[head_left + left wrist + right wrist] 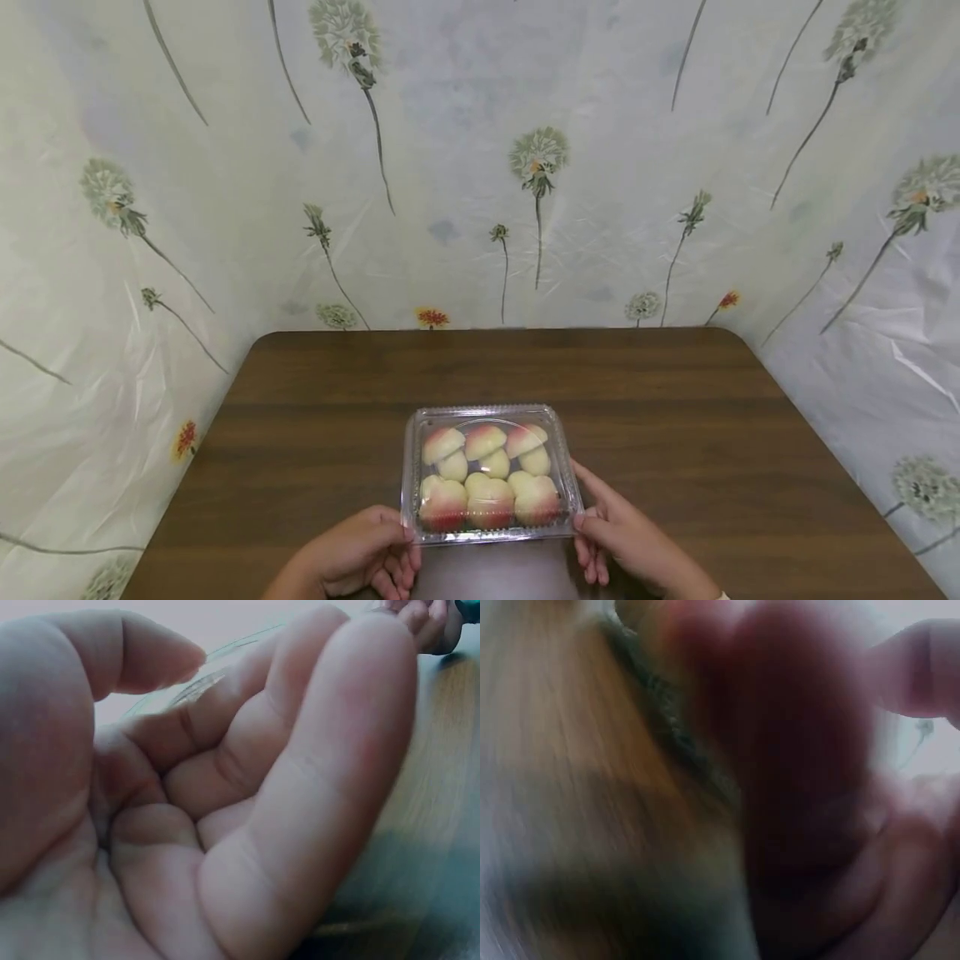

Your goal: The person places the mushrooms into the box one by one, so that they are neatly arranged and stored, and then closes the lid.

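A clear plastic clamshell box (408, 483), lid down, is held over the near part of the table. Through the lid I see several pale yellow, red-blushed, mushroom-shaped pieces (491, 500) in two rows; what they are made of I cannot tell. My left hand (360, 550) grips the near left corner between thumb and fingers. At the near right corner, my right hand (626, 533) pinches the rim with its thumb on top and its index finger along the side. The left wrist view shows the left fingers (315, 772) curled. Blur hides most of the right wrist view.
The dark brown wooden table (315, 383) has rounded far corners. Behind it and along both sides hangs a pale sheet (450, 150) printed with dandelions. A bright reflection lies on the tabletop in front of the box.
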The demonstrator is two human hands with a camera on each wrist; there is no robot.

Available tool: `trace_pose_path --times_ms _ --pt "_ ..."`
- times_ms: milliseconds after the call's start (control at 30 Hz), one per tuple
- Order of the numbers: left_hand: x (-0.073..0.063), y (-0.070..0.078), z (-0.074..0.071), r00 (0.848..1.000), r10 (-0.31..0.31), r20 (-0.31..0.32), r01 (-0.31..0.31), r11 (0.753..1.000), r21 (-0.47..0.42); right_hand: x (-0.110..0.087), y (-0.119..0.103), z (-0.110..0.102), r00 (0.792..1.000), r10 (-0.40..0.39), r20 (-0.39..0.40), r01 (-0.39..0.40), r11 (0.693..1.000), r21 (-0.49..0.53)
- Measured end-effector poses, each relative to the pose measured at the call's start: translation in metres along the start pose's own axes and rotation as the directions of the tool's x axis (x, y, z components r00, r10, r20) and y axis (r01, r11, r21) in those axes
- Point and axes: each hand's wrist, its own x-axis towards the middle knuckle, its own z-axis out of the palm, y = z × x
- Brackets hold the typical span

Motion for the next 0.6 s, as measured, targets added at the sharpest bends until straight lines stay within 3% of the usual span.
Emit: trace_pose_path --times_ms 100,367,600 --pt "0.0002 -0.0009 0.0003 1.0 0.021 0.005 -0.021 1.0 0.013 0.001 0.0009 0.001 0.999 -0.005 0.036 0.003 0.998 0.063" --pt "0.0013 0.0008 0.0019 1.0 0.025 0.004 -0.025 0.999 0.034 0.0026 0.0043 0.0006 0.998 -0.057 0.003 0.057 0.997 0.061" --pt "0.0032 0.0008 0.0009 1.0 0.009 0.006 -0.009 1.0 -0.001 0.0035 0.0037 0.0034 0.999 -0.008 -0.033 0.012 0.994 0.107"
